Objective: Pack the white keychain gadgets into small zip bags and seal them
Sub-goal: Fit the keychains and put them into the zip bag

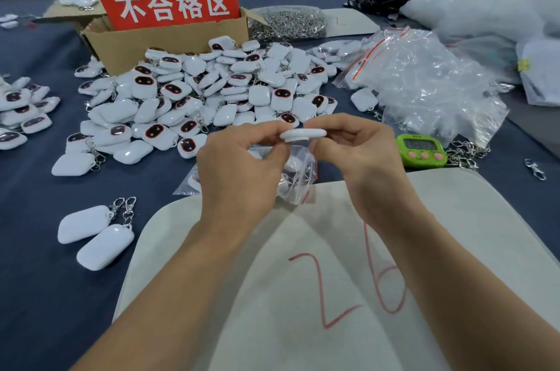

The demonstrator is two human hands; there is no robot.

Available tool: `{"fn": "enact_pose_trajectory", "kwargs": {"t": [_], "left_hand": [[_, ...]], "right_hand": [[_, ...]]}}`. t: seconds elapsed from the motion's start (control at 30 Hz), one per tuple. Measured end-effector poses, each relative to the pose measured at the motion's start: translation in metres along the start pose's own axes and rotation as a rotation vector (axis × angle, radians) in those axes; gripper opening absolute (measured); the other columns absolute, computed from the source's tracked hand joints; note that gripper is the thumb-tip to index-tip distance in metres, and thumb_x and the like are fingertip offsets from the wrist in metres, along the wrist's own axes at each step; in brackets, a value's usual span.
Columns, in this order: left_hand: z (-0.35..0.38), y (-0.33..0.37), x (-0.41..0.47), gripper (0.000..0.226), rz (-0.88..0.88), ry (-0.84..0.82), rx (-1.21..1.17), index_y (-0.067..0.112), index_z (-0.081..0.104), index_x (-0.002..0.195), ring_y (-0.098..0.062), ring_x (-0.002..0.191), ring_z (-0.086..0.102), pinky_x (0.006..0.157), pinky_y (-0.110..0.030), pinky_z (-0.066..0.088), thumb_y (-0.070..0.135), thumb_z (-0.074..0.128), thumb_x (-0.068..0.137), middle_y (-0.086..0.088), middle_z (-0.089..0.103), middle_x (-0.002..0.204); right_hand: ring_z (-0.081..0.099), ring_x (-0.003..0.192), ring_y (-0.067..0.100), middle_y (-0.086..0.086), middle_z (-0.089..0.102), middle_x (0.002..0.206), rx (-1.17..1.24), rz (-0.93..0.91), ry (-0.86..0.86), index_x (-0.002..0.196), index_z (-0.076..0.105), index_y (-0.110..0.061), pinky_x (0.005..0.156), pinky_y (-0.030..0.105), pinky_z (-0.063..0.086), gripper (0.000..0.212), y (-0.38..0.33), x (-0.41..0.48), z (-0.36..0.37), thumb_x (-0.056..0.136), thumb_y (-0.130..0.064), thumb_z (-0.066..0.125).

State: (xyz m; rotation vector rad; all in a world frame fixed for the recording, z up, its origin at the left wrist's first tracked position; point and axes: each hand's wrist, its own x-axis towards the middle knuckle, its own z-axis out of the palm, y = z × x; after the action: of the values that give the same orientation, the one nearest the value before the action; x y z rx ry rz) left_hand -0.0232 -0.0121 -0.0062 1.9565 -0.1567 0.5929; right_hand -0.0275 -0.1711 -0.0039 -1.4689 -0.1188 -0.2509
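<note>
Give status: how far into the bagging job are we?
Early. Done: one bagged gadget lies beside the left hand. In hand: left hand and right hand pinch a white gadget over a small zip bag. Left: the large loose pile beyond, unbagged.

Red sign (169, 1) "不合格区", white cloth (333, 249) "26"

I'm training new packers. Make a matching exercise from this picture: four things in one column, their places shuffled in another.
Things: 1 green timer; 2 cardboard box; 3 held gadget; 4 pile of zip bags
Places: A behind the gadget heap; B pinched between left hand and right hand; C far right, beyond the timer; D just beside the right hand
Pairs: 1-D; 2-A; 3-B; 4-C
</note>
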Motion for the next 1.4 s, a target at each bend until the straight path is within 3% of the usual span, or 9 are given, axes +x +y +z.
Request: {"fn": "enact_pose_trajectory", "kwargs": {"t": [0.07, 0.23, 0.33, 0.5, 0.77, 0.93, 1.03, 1.2, 1.4], "left_hand": [[0.0, -0.002, -0.001, 0.028, 0.003, -0.013, 0.022, 0.039, 0.08, 0.098, 0.005, 0.087, 0.068, 0.085, -0.013, 0.049, 0.021, 0.077, 0.077, 0.028, 0.073, 0.088], [0.001, 0.002, -0.002, 0.04, -0.036, -0.063, -0.044, 0.04, 0.079, 0.107, 0.008, 0.093, 0.069, 0.085, -0.014, 0.052, 0.049, 0.08, 0.068, 0.03, 0.074, 0.094], [0.002, 0.002, 0.0, 0.034, -0.078, -0.056, -0.131, 0.036, 0.081, 0.105, 0.006, 0.091, 0.07, 0.085, -0.012, 0.052, 0.038, 0.085, 0.072, 0.027, 0.075, 0.092], [0.006, 0.0, 0.0, 0.034, -0.109, -0.063, -0.199, 0.032, 0.081, 0.105, 0.005, 0.089, 0.072, 0.082, -0.01, 0.052, 0.019, 0.089, 0.074, 0.023, 0.077, 0.092], [0.008, -0.001, 0.005, 0.057, -0.066, -0.02, -0.189, 0.044, 0.072, 0.111, 0.003, 0.093, 0.072, 0.08, -0.005, 0.048, 0.001, 0.083, 0.075, 0.028, 0.075, 0.095], [0.008, -0.001, 0.003, 0.031, -0.096, -0.044, -0.265, 0.045, 0.079, 0.098, -0.001, 0.073, 0.072, 0.065, -0.027, 0.052, 0.02, 0.084, 0.079, 0.02, 0.078, 0.088], [0.007, -0.001, 0.004, 0.034, -0.114, -0.063, -0.269, 0.046, 0.08, 0.09, 0.004, 0.055, 0.062, 0.057, -0.017, 0.048, 0.014, 0.084, 0.078, 0.018, 0.077, 0.079], [0.009, -0.004, 0.004, 0.049, -0.066, -0.106, -0.188, 0.036, 0.079, 0.065, 0.001, 0.084, 0.073, 0.076, -0.015, 0.055, -0.01, 0.069, 0.078, 0.022, 0.076, 0.081], [0.011, 0.006, -0.002, 0.017, -0.115, -0.094, -0.282, 0.033, 0.078, 0.102, -0.004, 0.075, 0.073, 0.066, -0.014, 0.053, 0.029, 0.072, 0.086, 0.015, 0.077, 0.079]], "right_hand": [[0.075, 0.084, 0.018, 0.009, 0.081, 0.089, 0.006, -0.019, 0.04, 0.093, 0.079, -0.011, 0.08, 0.026, 0.059, 0.032, 0.0, 0.001, -0.001, 0.085, 0.018, 0.067], [0.076, 0.085, 0.004, -0.013, 0.08, 0.089, -0.158, -0.156, 0.134, 0.087, 0.08, -0.023, 0.078, 0.015, 0.055, 0.034, -0.001, 0.003, -0.002, 0.08, 0.011, 0.08], [0.076, 0.088, 0.001, -0.019, 0.079, 0.091, -0.203, -0.196, 0.141, 0.085, 0.078, -0.029, 0.08, 0.014, 0.055, 0.042, 0.001, 0.003, 0.0, 0.079, 0.013, 0.079], [0.077, 0.093, 0.007, -0.01, 0.08, 0.098, -0.175, -0.208, 0.14, 0.086, 0.078, -0.026, 0.081, 0.019, 0.058, 0.045, 0.003, 0.003, -0.002, 0.079, 0.018, 0.074], [0.078, 0.083, 0.02, 0.0, 0.081, 0.098, -0.049, -0.049, 0.051, 0.108, 0.076, -0.016, 0.076, 0.034, 0.064, 0.047, 0.009, 0.008, -0.004, 0.078, 0.019, 0.071], [0.078, 0.081, 0.017, 0.003, 0.081, 0.086, -0.014, -0.052, 0.036, 0.092, 0.079, -0.013, 0.075, 0.025, 0.06, 0.038, 0.005, 0.012, -0.009, 0.08, 0.022, 0.069], [0.078, 0.086, 0.012, 0.004, 0.081, 0.088, -0.001, -0.059, 0.04, 0.083, 0.079, -0.009, 0.078, 0.019, 0.057, 0.037, 0.002, 0.013, -0.01, 0.08, 0.025, 0.067], [0.076, 0.092, 0.006, -0.003, 0.079, 0.097, 0.014, -0.027, 0.028, 0.066, 0.076, -0.012, 0.083, 0.02, 0.057, 0.045, -0.002, 0.01, -0.006, 0.08, 0.029, 0.063], [0.077, 0.094, 0.009, -0.008, 0.08, 0.089, -0.002, -0.057, 0.142, 0.066, 0.078, -0.018, 0.087, 0.022, 0.058, 0.049, -0.002, 0.011, -0.005, 0.081, 0.027, 0.065]]}}
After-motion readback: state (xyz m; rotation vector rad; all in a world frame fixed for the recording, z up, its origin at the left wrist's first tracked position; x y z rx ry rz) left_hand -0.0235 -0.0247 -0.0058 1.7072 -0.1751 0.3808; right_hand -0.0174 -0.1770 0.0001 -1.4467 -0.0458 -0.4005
